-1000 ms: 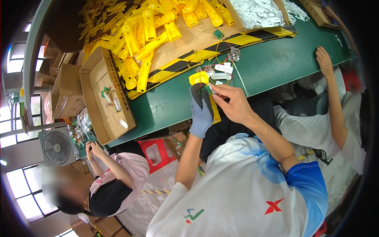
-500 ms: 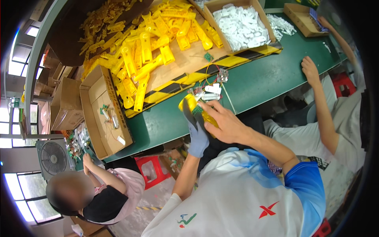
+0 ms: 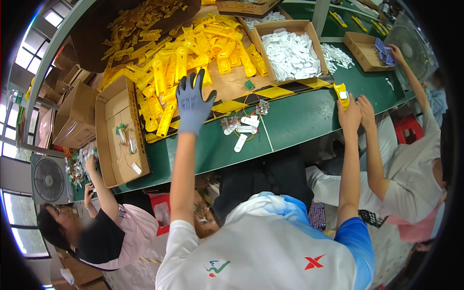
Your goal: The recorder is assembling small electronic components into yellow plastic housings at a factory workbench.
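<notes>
Newly parted, the gloved left hand (image 3: 192,107) spreads wide by heaped yellow casings (image 3: 193,46); the right hand (image 3: 349,117) alone now holds a white-fitted casing (image 3: 342,95) near the bench's (image 3: 302,116) front edge.

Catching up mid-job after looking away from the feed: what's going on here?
The wearer's right hand holds a yellow part toward the right of the bench, close beside a co-worker's hand. The gloved left hand, fingers spread, is over the near edge of the yellow pile. Wired pieces lie on the bench between the hands; a box of white pieces stands beyond them.
</notes>
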`<act>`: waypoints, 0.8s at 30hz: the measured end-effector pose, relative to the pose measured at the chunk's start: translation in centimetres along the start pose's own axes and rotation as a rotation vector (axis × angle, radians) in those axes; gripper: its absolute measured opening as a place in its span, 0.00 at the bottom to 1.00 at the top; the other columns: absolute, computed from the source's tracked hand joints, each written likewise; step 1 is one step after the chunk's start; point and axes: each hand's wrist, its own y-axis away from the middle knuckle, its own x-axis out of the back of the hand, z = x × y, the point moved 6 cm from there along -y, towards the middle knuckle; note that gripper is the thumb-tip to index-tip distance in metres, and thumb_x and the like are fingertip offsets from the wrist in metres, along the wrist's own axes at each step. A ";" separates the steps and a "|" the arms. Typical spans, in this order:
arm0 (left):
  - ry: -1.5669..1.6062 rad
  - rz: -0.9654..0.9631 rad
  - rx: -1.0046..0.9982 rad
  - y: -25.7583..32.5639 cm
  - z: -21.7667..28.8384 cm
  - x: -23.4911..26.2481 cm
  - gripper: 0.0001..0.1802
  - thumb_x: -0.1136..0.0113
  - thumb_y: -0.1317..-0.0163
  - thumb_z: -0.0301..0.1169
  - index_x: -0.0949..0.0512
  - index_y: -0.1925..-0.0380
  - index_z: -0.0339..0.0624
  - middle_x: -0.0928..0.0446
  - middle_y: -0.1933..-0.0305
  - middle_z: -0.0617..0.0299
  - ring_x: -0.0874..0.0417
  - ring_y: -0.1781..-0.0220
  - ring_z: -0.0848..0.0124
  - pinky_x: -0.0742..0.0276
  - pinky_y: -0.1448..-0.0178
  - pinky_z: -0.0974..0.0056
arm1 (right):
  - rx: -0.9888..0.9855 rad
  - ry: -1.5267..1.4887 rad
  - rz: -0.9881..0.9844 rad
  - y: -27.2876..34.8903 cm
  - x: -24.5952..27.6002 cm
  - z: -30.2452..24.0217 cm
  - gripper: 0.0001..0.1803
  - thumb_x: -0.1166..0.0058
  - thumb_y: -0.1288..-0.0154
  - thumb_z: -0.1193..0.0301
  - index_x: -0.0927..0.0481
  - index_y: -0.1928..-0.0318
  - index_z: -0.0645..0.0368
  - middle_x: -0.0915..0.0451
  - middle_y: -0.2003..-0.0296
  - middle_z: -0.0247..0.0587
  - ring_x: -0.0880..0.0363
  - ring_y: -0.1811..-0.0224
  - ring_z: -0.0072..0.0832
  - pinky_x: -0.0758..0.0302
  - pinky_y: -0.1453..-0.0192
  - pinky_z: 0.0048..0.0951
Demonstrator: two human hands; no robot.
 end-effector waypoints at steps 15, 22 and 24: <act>-0.083 0.019 -0.010 3.4 -2.1 -4.2 0.17 0.40 0.39 0.31 0.22 0.49 0.49 0.24 0.47 0.49 0.22 0.50 0.50 0.29 0.42 0.51 | 0.663 -0.467 -0.070 5.2 -5.1 -28.1 0.13 0.42 0.39 0.68 0.16 0.55 0.59 0.17 0.62 0.48 0.17 0.64 0.44 0.21 0.58 0.42; 0.753 0.349 0.615 11.4 -3.5 -1.2 0.12 0.38 0.39 0.21 0.25 0.55 0.39 0.23 0.57 0.53 0.20 0.57 0.58 0.22 0.49 0.59 | 0.740 -0.278 -0.383 3.7 -5.9 -31.6 0.11 0.39 0.43 0.68 0.16 0.59 0.58 0.18 0.65 0.49 0.17 0.60 0.46 0.21 0.56 0.43; 1.255 0.445 0.920 13.9 -4.2 -2.6 0.08 0.39 0.34 0.24 0.27 0.58 0.40 0.25 0.60 0.58 0.21 0.57 0.67 0.20 0.49 0.60 | 0.601 -0.674 -0.274 2.8 -2.4 -31.0 0.14 0.35 0.46 0.68 0.16 0.58 0.58 0.18 0.67 0.50 0.17 0.63 0.46 0.21 0.58 0.42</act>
